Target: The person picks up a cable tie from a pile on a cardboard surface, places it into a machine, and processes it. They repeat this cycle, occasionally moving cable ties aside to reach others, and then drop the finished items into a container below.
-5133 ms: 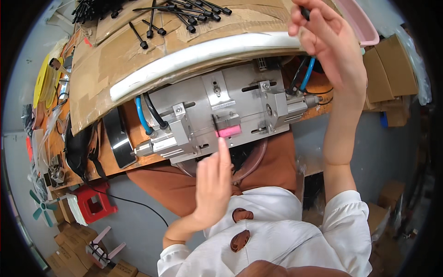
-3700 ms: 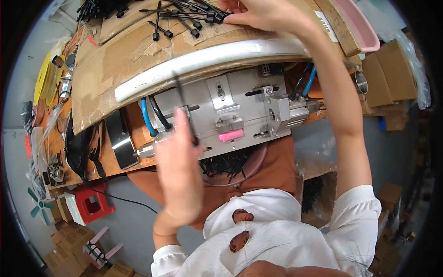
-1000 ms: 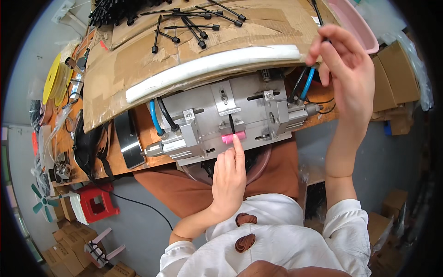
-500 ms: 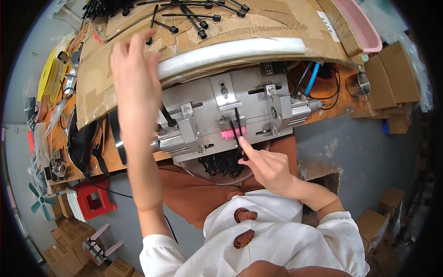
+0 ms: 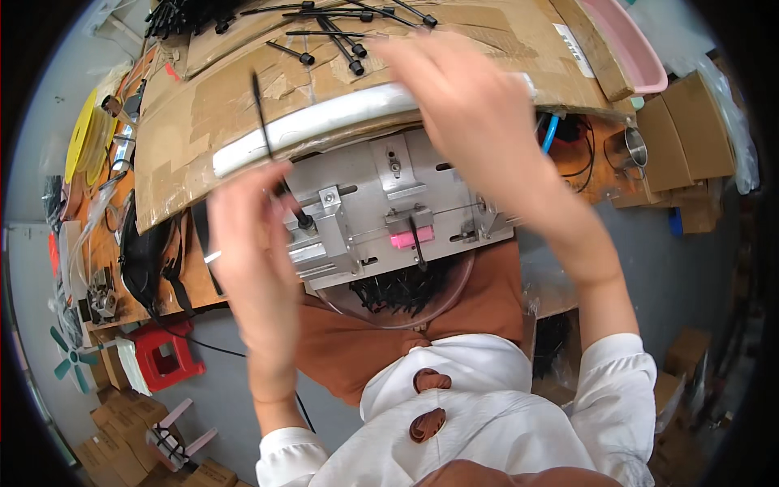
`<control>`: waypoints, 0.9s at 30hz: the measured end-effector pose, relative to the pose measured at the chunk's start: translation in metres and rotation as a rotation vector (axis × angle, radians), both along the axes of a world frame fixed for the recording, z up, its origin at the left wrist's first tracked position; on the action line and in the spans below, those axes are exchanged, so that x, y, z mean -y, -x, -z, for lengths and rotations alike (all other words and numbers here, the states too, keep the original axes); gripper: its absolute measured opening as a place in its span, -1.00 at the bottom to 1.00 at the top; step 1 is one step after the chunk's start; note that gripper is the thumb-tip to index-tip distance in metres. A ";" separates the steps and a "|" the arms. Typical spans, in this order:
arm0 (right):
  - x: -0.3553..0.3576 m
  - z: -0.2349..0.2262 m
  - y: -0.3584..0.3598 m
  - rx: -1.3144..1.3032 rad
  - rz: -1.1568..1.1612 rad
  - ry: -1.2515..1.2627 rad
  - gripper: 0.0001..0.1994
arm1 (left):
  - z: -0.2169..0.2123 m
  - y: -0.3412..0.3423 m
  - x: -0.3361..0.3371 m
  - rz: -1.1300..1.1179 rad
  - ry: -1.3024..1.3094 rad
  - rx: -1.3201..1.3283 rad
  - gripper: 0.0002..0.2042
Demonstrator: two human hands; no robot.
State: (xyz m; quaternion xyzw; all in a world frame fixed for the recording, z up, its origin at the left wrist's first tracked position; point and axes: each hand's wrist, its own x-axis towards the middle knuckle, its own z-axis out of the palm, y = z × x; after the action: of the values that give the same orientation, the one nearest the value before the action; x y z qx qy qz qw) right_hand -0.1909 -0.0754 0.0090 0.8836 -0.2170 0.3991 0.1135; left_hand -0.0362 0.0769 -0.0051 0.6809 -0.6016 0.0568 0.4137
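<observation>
The person's left hand (image 5: pixel 251 252) is raised in front of the grey metal fixture machine (image 5: pixel 389 203), its fingers (image 5: pixel 272 183) drawn together around the lower end of a thin black plastic cable tie (image 5: pixel 261 114). The tie stands nearly upright from the fingertips, its tip reaching over the brown cardboard sheet (image 5: pixel 243 89) that covers the bench (image 5: pixel 604 170). The hand is blurred, so the exact pinch is hard to read, but the tie clearly rises out of it.

The right hand (image 5: pixel 479 122) is higher and further out, also blurred, hovering over the long white plastic-wrapped tube (image 5: pixel 324 122) that lies across the cardboard's near edge. Its fingers look loosely spread and curved; I cannot tell whether they have hold of anything.

On the machine's face sits a small pink block (image 5: pixel 402 239), with another black tie hanging just beside it, looped down toward a clear round plastic bowl (image 5: pixel 398 296) holding a heap of black ties. The bowl rests on the person's lap, against an orange-brown apron (image 5: pixel 357 357).

At the far edge of the cardboard lies a scatter of loose black cable ties (image 5: pixel 324 32). A pink plastic tray (image 5: pixel 625 40) stands at the far right corner, a blue hose (image 5: pixel 550 134) curls just beside the machine's right end, and yellow tape rolls (image 5: pixel 85 134) lie at the left. A red plastic stool (image 5: pixel 162 357) stands on the floor below.
</observation>
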 end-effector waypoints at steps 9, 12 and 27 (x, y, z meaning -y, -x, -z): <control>0.072 -0.039 -0.020 -0.067 -0.284 -0.478 -0.77 | 0.080 0.103 -0.047 0.086 -0.394 0.267 -0.35; 0.036 -0.064 0.025 0.216 -0.312 -0.938 -0.77 | 0.082 0.105 -0.038 0.118 -0.386 0.247 -0.32; -0.131 0.097 0.070 -0.074 -0.175 -0.548 -0.43 | 0.005 -0.060 0.125 -0.037 0.091 0.359 -0.75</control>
State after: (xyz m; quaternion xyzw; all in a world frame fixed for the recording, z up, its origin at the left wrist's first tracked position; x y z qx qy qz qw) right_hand -0.2608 0.0551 -0.0884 0.9106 -0.2355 0.3012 -0.1566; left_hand 0.0234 -0.0478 -0.0104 0.6514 -0.6500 0.2120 0.3290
